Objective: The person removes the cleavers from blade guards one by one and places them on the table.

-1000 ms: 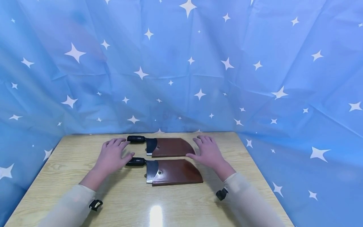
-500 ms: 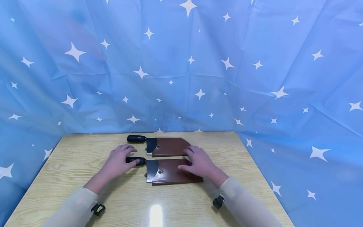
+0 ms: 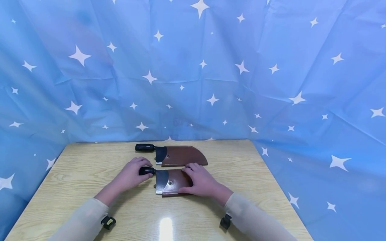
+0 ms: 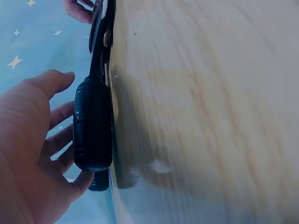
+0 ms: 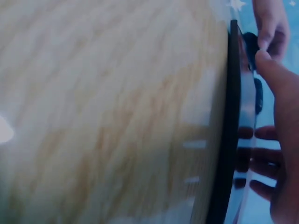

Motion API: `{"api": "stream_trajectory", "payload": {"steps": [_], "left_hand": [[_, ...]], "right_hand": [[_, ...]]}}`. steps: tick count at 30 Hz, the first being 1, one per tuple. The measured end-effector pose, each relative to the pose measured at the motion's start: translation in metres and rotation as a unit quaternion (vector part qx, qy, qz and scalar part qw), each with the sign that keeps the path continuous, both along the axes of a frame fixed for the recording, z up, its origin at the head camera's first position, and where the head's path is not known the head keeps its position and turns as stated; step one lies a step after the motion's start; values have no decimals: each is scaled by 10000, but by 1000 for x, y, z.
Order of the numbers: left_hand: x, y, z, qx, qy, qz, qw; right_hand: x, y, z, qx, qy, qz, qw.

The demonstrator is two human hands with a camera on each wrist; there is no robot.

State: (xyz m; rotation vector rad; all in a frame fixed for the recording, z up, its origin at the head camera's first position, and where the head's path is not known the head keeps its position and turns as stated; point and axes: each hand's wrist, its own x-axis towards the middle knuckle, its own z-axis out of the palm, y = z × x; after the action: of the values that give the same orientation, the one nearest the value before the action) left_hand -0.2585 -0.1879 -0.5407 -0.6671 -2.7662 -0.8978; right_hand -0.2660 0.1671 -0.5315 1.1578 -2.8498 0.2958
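Two cleavers in brown leather sheaths lie flat on the table, one behind the other, handles to the left. The left hand (image 3: 129, 175) is around the black handle (image 4: 93, 123) of the near cleaver (image 3: 162, 182). Its thumb stands apart from that handle in the left wrist view, and its fingers pass behind it. Over the right part of the near sheath (image 3: 176, 179) is the right hand (image 3: 200, 182), thumb and fingers spread. Its fingertips are close to their reflections in the leather in the right wrist view; contact cannot be told. This hand hides the sheath's tip.
Just behind lies the far cleaver (image 3: 144, 147) in its snapped sheath (image 3: 184, 156), close to the near one. The wooden table (image 3: 90, 157) ends at a blue star-patterned cloth (image 3: 193, 113) at the back and sides. Light glares on the front of the table.
From beyond the cleavers' ends, both hands have moved inward and toward the near cleaver: the left to the right around its handle, the right to the left over its sheath. The cleavers have not moved.
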Motion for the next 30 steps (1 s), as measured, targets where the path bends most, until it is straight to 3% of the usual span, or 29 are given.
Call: {"api": "stream_trajectory", "payload": {"steps": [9, 18, 30], "left_hand": [[-6, 1, -5, 72, -275, -117, 9995], [-12, 7, -7, -22, -415, -223, 9989], [-17, 9, -6, -189, -497, -144, 9985]], "right_hand": [[3, -14, -4, 55, -180, 245, 9995], [1, -29, -9, 513, -264, 264, 9980], [-2, -41, -12, 721, -92, 272, 9970]]}}
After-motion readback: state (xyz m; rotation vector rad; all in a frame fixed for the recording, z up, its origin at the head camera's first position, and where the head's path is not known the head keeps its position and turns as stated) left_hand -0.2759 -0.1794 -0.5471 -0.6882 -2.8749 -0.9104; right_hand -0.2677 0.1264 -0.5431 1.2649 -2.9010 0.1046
